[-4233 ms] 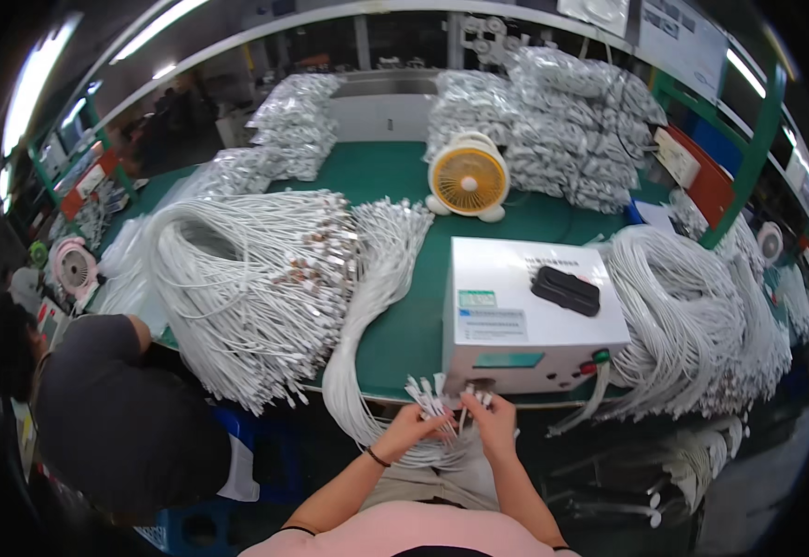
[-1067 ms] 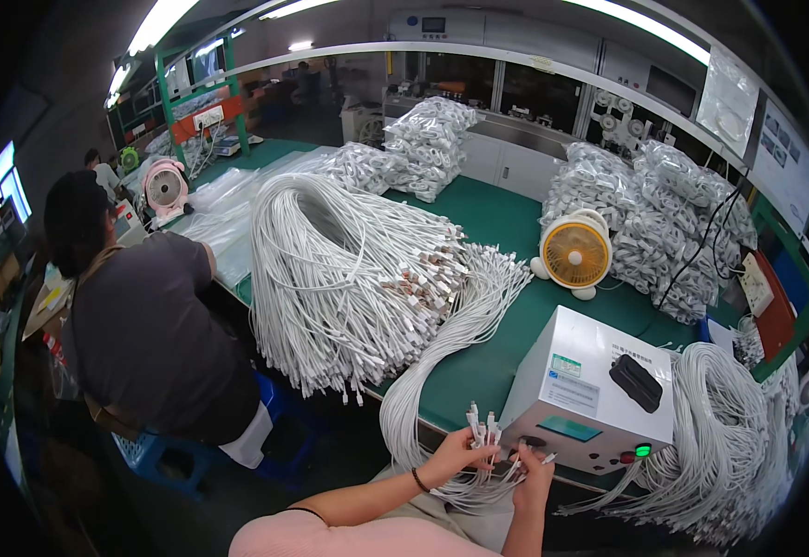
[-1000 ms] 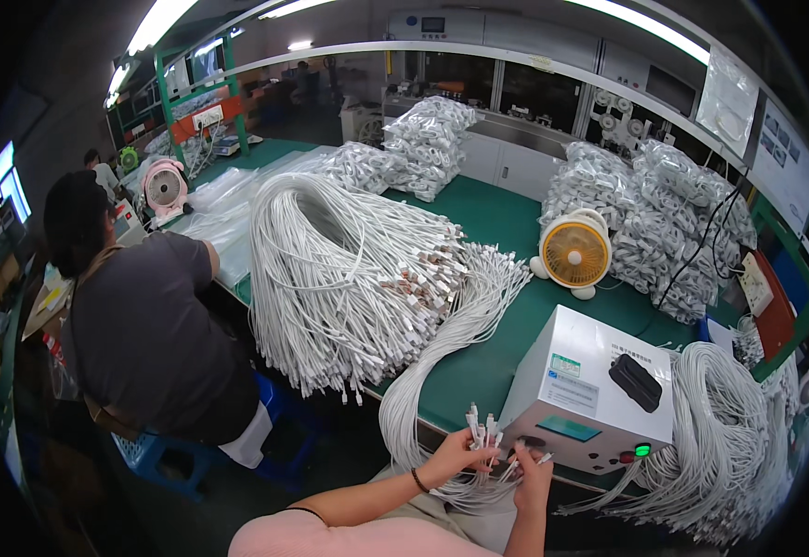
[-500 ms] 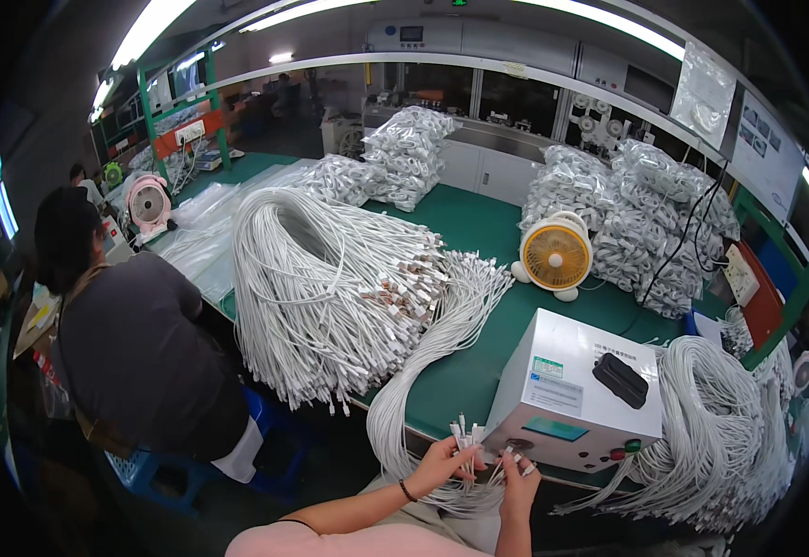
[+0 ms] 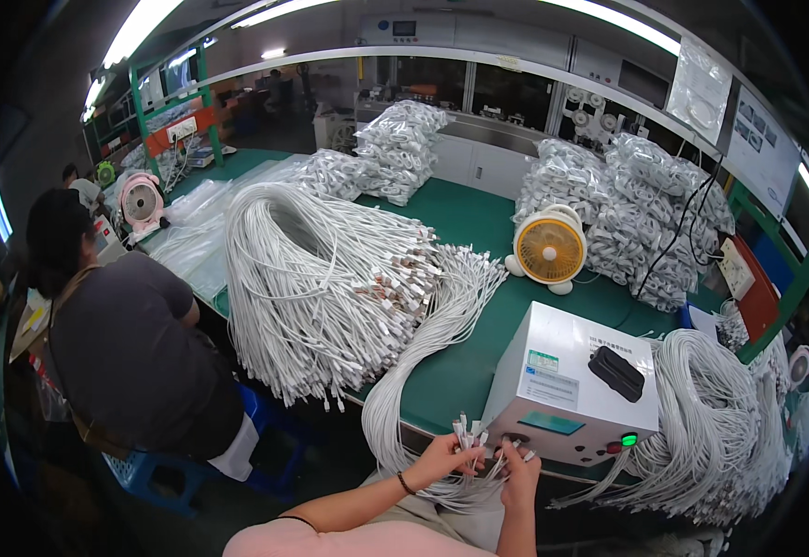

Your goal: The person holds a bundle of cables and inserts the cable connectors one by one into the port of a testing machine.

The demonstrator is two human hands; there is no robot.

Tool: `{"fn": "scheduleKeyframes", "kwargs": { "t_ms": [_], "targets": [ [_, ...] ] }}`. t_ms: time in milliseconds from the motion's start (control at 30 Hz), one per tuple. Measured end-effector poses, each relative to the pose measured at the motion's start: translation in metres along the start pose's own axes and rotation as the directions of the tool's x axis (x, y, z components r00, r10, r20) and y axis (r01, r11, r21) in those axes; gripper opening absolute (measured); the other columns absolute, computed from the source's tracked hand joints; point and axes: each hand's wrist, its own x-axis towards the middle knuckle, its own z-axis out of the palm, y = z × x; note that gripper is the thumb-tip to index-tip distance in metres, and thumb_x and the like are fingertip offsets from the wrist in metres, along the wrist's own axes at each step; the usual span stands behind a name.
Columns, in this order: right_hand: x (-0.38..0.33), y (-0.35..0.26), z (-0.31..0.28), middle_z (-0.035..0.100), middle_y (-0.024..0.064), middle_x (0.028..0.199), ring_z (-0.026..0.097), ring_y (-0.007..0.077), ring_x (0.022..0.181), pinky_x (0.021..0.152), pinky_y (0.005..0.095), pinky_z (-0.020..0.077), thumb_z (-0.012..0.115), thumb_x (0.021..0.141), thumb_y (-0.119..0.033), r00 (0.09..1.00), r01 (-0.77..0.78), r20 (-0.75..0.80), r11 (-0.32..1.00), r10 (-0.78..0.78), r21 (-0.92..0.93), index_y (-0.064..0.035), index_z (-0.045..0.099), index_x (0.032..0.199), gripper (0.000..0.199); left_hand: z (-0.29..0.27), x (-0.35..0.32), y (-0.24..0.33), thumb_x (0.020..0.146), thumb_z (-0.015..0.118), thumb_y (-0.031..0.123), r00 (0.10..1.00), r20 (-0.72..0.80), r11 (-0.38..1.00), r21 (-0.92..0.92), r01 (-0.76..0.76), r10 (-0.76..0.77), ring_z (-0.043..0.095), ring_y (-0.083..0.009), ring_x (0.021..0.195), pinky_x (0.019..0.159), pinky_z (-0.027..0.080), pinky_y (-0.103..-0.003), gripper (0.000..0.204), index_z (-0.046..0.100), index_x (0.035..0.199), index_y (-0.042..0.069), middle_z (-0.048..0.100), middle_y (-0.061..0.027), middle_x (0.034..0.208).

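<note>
My left hand (image 5: 443, 460) is closed around a small bunch of white cables (image 5: 468, 433), their plug ends standing up above the fingers. Close beside it, my right hand (image 5: 520, 475) pinches a white cable at its plug, up against the front socket of a white box-shaped tester (image 5: 600, 327). Fingers cover the plug's tip, so I cannot tell how far it sits in the socket. On the tester's front a green light (image 5: 629, 439) glows beside a red button. The held cables run down over my lap and join a long strand of white cables (image 5: 388, 399) on the bench edge.
A big looped heap of white cables (image 5: 321, 288) lies left on the green bench (image 5: 460, 209); another bundle (image 5: 702, 408) hangs right of the tester. A yellow fan (image 5: 550, 251) stands behind it, near bagged cables (image 5: 623, 213). A co-worker (image 5: 135, 343) sits at left.
The green light on the tester has come on. My right hand has shifted slightly up toward the socket, while my left keeps its grip on the bunch. The view has tilted a little.
</note>
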Motion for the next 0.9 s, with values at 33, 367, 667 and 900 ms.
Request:
{"fn": "scheduleKeyframes", "kwargs": {
  "t_ms": [33, 367, 667, 900],
  "targets": [
    [-0.002, 0.0, -0.003, 0.062, 0.0037, 0.068, 0.05, 0.0058, 0.054, 0.049, 0.0205, 0.0337, 0.068, 0.078, -0.013, 0.999, -0.005, 0.052, 0.997, 0.009, -0.072, 0.0012, 0.064, 0.081, 0.015, -0.001, 0.001, -0.004, 0.09, 0.059, 0.016, 0.998, 0.051, 0.999, 0.045, 0.027, -0.029, 0.065, -0.0145, 0.084, 0.067, 0.056, -0.026, 0.024, 0.057, 0.107, -0.001, 0.064, -0.0061, 0.093],
    [0.0, 0.018, -0.001, 0.064, 0.0004, 0.074, 0.052, 0.0046, 0.062, 0.056, 0.0203, 0.0368, 0.069, 0.08, -0.013, 0.987, 0.155, -0.027, 0.977, -0.161, -0.145, -0.002, 0.069, 0.079, 0.011, -0.005, 0.001, -0.017, 0.091, 0.058, 0.014, 0.998, -0.033, 0.991, -0.117, -0.061, 0.057, 0.065, -0.0161, 0.082, 0.069, 0.056, -0.026, 0.026, 0.055, 0.11, -0.003, 0.065, -0.0083, 0.093],
    [0.004, 0.003, -0.002, 0.061, 0.0026, 0.066, 0.046, 0.0066, 0.054, 0.051, 0.0211, 0.0334, 0.069, 0.079, -0.011, 0.999, -0.017, -0.04, 0.996, 0.02, 0.086, 0.0003, 0.064, 0.081, 0.012, -0.003, 0.003, 0.0, 0.089, 0.06, 0.011, 0.999, -0.045, 1.0, -0.025, 0.018, -0.019, 0.066, -0.0196, 0.082, 0.065, 0.057, -0.027, 0.02, 0.055, 0.102, -0.004, 0.065, -0.0113, 0.092],
    [0.007, -0.001, 0.004, 0.059, 0.0019, 0.064, 0.044, 0.0072, 0.052, 0.049, 0.0221, 0.0324, 0.07, 0.078, -0.013, 0.999, -0.02, -0.034, 0.993, 0.024, 0.113, -0.0002, 0.062, 0.081, 0.015, 0.004, 0.001, 0.006, 0.086, 0.064, 0.009, 0.997, -0.077, 0.999, -0.041, -0.004, 0.001, 0.067, -0.0207, 0.081, 0.061, 0.057, -0.026, 0.019, 0.056, 0.098, -0.003, 0.066, -0.0112, 0.09]
  ]
}}
